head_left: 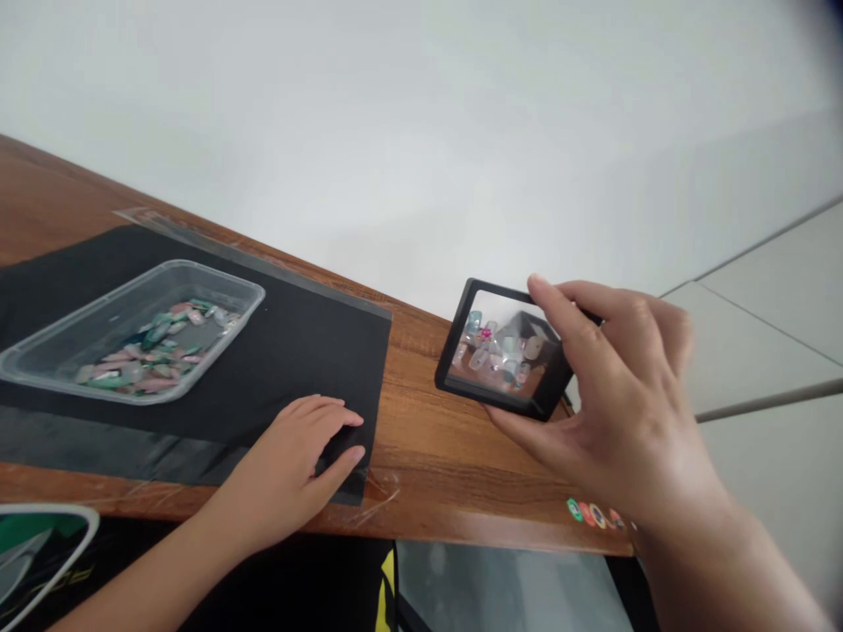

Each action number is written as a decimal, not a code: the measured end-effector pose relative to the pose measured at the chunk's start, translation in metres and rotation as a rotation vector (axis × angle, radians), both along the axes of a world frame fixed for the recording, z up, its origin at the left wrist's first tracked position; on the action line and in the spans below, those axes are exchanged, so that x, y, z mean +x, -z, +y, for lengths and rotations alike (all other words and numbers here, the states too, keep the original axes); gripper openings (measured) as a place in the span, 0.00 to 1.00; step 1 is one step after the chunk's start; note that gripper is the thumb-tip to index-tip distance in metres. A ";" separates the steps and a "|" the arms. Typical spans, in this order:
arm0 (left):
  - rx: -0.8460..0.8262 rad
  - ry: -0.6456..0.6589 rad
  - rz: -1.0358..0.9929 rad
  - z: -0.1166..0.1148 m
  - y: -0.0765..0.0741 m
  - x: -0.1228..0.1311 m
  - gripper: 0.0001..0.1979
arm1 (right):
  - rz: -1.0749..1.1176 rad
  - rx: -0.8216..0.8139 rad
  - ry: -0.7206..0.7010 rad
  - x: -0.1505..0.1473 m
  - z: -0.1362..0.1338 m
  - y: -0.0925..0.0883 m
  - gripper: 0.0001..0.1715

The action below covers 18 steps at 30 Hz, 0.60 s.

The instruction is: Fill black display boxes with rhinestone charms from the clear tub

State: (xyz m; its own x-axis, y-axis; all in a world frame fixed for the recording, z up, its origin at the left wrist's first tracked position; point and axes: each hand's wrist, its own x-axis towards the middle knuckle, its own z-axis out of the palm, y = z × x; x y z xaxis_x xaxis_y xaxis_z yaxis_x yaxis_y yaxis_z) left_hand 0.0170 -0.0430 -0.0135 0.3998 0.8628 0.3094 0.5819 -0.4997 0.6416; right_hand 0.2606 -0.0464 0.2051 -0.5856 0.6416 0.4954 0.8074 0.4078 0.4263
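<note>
My right hand (632,395) grips a small black-framed case (454,383) with a clear window, thumb below and fingers along the top. Through the window show several pale, pinkish and greenish pieces that look like false nails (508,353), one with a bright pink flower-like ornament. The case is tilted and raised above the right part of the wooden table. My left hand (299,461) lies over the black mat (309,351) near its right edge, fingers stretched out and thumb apart, holding nothing. A clear plastic tub (46,351) on the mat contains many similar loose pieces (154,355).
The wooden table (421,421) runs along a white wall (369,114). Clear tape (263,254) holds down the mat's edges. Round coloured stickers (596,514) sit at the table's front right. A white-rimmed green object (49,518) stands at the lower left. Pale panels (777,351) rise at the right.
</note>
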 end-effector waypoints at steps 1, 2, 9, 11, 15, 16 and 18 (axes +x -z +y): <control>0.000 -0.001 0.001 0.000 0.000 0.000 0.17 | 0.000 0.004 0.000 0.001 0.001 0.001 0.51; -0.002 -0.001 0.003 0.000 0.001 0.000 0.17 | 0.000 0.007 0.000 0.002 0.001 0.002 0.51; -0.017 0.008 0.012 0.001 -0.001 0.000 0.17 | -0.004 -0.008 0.014 0.004 0.000 0.002 0.52; -0.017 0.014 0.011 0.001 -0.002 0.000 0.16 | -0.005 -0.008 0.011 0.004 0.000 0.001 0.53; -0.007 0.038 0.011 0.002 -0.005 0.001 0.11 | -0.007 -0.008 0.025 0.004 0.001 0.002 0.53; -0.002 0.040 0.008 0.002 -0.005 0.001 0.11 | -0.006 -0.010 0.027 0.004 0.002 0.003 0.53; 0.008 0.030 -0.008 0.001 -0.005 0.001 0.12 | -0.005 -0.012 0.027 0.004 0.003 0.004 0.53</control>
